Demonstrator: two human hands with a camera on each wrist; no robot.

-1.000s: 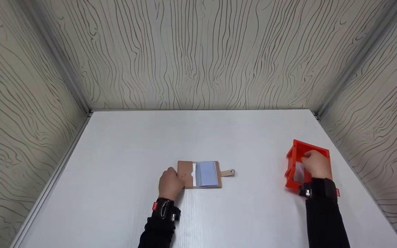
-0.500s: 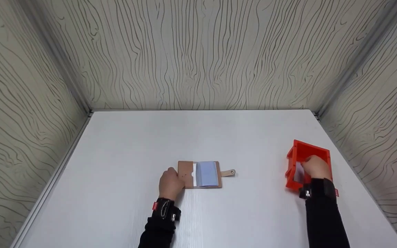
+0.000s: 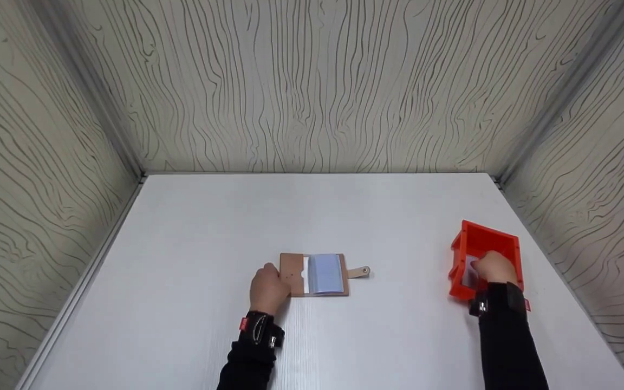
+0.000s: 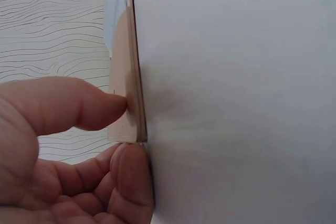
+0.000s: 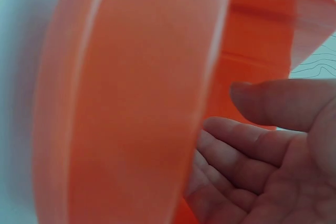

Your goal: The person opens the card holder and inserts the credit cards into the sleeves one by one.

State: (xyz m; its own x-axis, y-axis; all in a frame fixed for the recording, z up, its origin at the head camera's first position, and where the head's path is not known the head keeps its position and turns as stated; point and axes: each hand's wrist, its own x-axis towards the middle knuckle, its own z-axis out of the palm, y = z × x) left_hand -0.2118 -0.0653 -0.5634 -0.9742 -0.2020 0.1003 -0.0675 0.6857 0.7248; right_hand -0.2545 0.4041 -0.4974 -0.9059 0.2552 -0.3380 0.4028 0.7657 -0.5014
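A tan leather card holder (image 3: 292,265) lies unfolded on the white table in the head view, its bluish clear sleeves (image 3: 326,273) showing and its snap strap (image 3: 358,272) pointing right. My left hand (image 3: 267,290) holds its left edge; in the left wrist view the thumb (image 4: 102,109) presses on the cover and curled fingers meet the edge. Far right stands a red plastic bin (image 3: 488,238) with a pale flat card-like piece (image 3: 470,272) inside. Within that bin is my right hand (image 3: 496,268), thumb apart from bent fingers; the bin wall hides the fingertips in the right wrist view.
The white table (image 3: 312,216) is bounded by wood-patterned panels (image 3: 312,86) at the back and both sides. The bin's raised walls surround the right hand, near the table's right edge.
My right hand has moved lower and toward me inside the red bin, uncovering more of its back part. The left hand and the card holder stay where they were.
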